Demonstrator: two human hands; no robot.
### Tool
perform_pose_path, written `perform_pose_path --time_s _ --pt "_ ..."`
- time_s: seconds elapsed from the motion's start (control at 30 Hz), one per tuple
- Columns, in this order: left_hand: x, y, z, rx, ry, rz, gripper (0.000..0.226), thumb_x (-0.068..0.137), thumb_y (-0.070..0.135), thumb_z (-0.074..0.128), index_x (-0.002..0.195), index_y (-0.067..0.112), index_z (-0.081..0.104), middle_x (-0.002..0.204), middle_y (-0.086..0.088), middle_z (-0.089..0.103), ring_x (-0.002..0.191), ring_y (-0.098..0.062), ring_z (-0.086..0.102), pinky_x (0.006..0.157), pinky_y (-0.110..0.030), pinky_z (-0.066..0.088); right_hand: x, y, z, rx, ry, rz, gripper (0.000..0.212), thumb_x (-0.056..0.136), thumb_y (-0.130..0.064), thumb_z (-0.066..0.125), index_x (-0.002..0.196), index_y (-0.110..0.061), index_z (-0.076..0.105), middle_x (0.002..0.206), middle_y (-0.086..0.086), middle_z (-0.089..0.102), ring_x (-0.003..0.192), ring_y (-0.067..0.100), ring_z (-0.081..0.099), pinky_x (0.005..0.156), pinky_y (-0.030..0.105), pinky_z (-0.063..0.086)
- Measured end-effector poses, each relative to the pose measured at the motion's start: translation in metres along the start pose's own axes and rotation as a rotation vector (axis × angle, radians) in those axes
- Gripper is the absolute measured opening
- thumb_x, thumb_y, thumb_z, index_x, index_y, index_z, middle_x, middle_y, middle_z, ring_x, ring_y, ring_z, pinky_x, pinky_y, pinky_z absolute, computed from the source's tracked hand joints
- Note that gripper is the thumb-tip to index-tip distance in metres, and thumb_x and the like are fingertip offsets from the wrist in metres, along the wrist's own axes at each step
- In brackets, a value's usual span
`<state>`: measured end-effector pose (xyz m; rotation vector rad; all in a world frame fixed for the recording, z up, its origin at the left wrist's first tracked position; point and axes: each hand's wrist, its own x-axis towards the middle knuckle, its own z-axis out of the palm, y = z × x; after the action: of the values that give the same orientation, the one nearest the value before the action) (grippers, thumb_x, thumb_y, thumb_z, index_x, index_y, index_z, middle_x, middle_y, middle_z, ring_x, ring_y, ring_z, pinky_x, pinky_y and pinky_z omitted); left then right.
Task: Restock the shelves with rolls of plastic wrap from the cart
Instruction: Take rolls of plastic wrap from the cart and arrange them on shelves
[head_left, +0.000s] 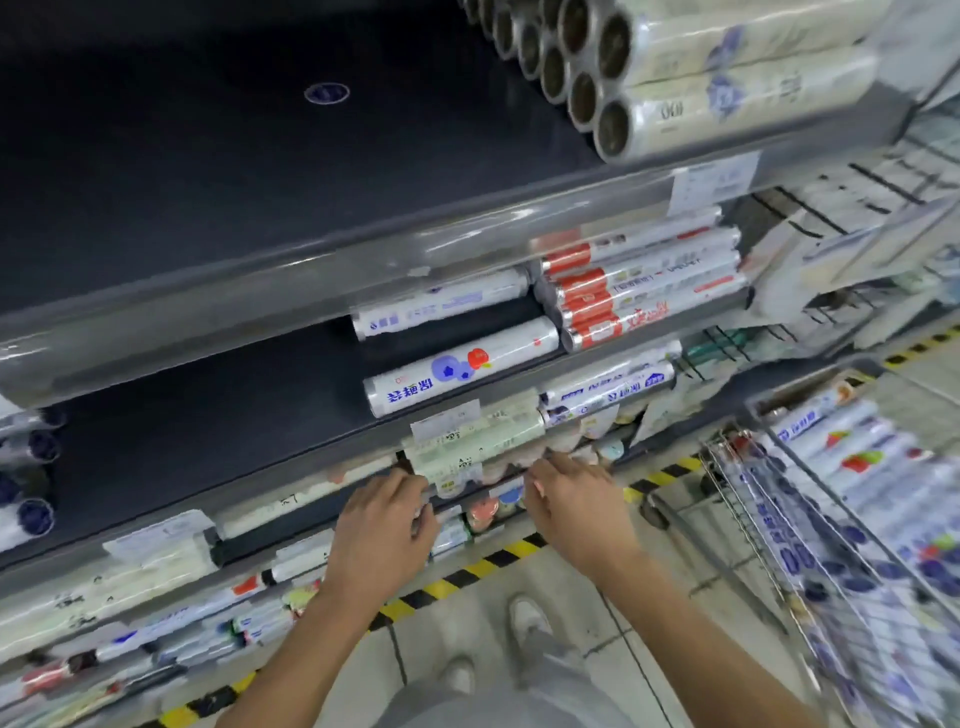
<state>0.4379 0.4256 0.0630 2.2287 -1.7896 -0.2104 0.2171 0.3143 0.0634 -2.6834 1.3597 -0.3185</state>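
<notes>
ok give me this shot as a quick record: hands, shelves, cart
left hand: at the lower shelf edge, fingers curled, grip blurred
right hand: by the pale green rolls, grip unclear
middle shelf: two white rolls, red-labelled rolls stacked to their right
top shelf: clear rolls stacked at right
cart: wire, at right, holding blue-printed rolls

Left hand (384, 525) reached forward, palm down, fingers curled, right hand (571, 499) near it, palm down, fingers bent
</notes>
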Motion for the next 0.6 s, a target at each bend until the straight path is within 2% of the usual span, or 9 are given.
perform_pose_path --time_s 0.07,0.17,0.3,0.37,0.43,0.6 --pt "-0.005 0.008 0.011 0.009 -0.119 0.105 0.038 0.087 0.037 0.039 0.095 0.019 0.071 0.089 0.004 0.066 0.079 -0.020 0.065 0.065 -0.036 0.056 -0.039 0.001 0.005 -0.012 -0.007 0.118 0.009 0.086 -0.027 0.066 0.084 -0.019 0.064 0.075 -0.001 0.060 0.070 0.024 0.063 0.055 0.029 0.043" --pt "-0.012 0.019 0.026 -0.022 -0.224 0.218 0.038 0.088 0.038 0.039 0.102 0.020 0.070 0.095 0.005 0.065 0.088 -0.020 0.063 0.074 -0.037 0.055 -0.095 0.000 0.009 -0.040 -0.019 0.305 0.012 0.083 -0.029 0.072 0.082 -0.020 0.064 0.074 -0.003 0.060 0.067 0.024 0.063 0.051 0.025 0.037" --pt "-0.021 0.050 0.049 0.018 -0.304 0.392 0.030 0.086 0.031 0.053 0.104 0.016 0.072 0.096 0.001 0.069 0.086 -0.024 0.065 0.072 -0.038 0.055 -0.174 0.005 0.010 -0.063 -0.009 0.481 0.015 0.077 -0.028 0.077 0.085 -0.018 0.068 0.077 -0.001 0.063 0.068 0.026 0.065 0.059 0.031 0.052" --pt "-0.028 0.070 0.062 0.041 -0.356 0.504 0.029 0.087 0.032 0.049 0.099 0.018 0.071 0.099 -0.001 0.068 0.089 -0.025 0.064 0.074 -0.038 0.053 -0.208 0.008 0.008 -0.067 0.006 0.579 0.013 0.080 -0.027 0.073 0.087 -0.018 0.068 0.078 0.000 0.064 0.070 0.026 0.064 0.063 0.033 0.053" --pt "-0.035 0.090 0.074 0.063 -0.389 0.617 0.032 0.087 0.034 0.042 0.098 0.020 0.069 0.093 0.003 0.065 0.089 -0.023 0.063 0.073 -0.037 0.050 -0.238 0.010 0.005 -0.053 0.046 0.679 0.009 0.082 -0.027 0.065 0.086 -0.019 0.067 0.078 0.000 0.063 0.073 0.026 0.064 0.064 0.035 0.053" --pt "-0.045 0.155 0.091 0.043 -0.404 0.787 0.027 0.081 0.032 0.044 0.087 0.022 0.068 0.081 0.005 0.058 0.075 -0.020 0.060 0.064 -0.035 0.046 -0.298 0.022 0.004 0.000 0.131 0.867 0.016 0.087 -0.029 0.052 0.084 -0.020 0.065 0.075 -0.003 0.061 0.068 0.023 0.061 0.059 0.036 0.052"
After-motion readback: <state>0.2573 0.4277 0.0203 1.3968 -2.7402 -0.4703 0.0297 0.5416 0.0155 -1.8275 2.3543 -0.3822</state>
